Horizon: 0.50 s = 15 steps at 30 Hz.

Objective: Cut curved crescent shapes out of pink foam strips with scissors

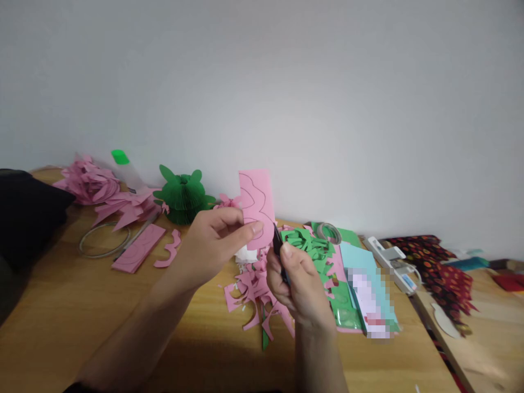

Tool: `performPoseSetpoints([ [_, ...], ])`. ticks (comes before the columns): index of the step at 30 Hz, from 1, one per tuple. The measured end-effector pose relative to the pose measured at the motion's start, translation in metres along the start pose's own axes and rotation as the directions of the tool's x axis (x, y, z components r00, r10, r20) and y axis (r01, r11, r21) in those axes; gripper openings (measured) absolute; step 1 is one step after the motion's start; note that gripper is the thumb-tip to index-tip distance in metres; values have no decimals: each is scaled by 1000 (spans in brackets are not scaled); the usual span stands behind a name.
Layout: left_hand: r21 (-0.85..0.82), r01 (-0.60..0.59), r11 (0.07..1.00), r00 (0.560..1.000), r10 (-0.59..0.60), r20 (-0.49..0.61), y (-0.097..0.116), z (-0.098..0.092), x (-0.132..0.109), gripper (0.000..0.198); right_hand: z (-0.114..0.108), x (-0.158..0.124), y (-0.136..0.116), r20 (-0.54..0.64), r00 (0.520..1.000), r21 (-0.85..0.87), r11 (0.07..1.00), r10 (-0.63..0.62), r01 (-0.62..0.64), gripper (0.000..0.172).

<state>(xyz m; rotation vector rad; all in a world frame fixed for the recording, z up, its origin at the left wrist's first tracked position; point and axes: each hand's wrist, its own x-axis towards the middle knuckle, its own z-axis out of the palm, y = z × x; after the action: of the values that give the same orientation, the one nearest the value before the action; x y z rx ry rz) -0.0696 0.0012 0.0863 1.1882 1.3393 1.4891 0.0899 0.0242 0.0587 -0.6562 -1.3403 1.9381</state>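
My left hand [216, 240] pinches an upright pink paper strip [257, 204] with curved pencil lines drawn on it. My right hand [298, 284] is closed round small dark scissors [279, 246], whose blades meet the strip's lower right edge. Both hands hover over a heap of pink paper scraps [254, 295] on the wooden table [82, 322].
A green honeycomb paper shape [182, 196], pink cut paper piles [92, 183], a glue bottle with a green cap [125, 166], a wire ring [102, 240] and a pink strip [139, 248] lie left. Green scraps [311, 245], tape roll [329, 232], light blue sheets [360, 262] and patterned fabric [438, 262] lie right.
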Motion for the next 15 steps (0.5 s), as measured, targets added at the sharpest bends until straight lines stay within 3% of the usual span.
performPoseSetpoints([
  [7,-2,-21,1000,1000,21,11,0,-1,-1,26,0,-1,-3,5,1000,-12,1000,14,-14,42],
  [15,61,-1,998,992,-7,125,2,-3,-1,20,-3,-2,-2,23,1000,-11,1000,8,-8,41],
])
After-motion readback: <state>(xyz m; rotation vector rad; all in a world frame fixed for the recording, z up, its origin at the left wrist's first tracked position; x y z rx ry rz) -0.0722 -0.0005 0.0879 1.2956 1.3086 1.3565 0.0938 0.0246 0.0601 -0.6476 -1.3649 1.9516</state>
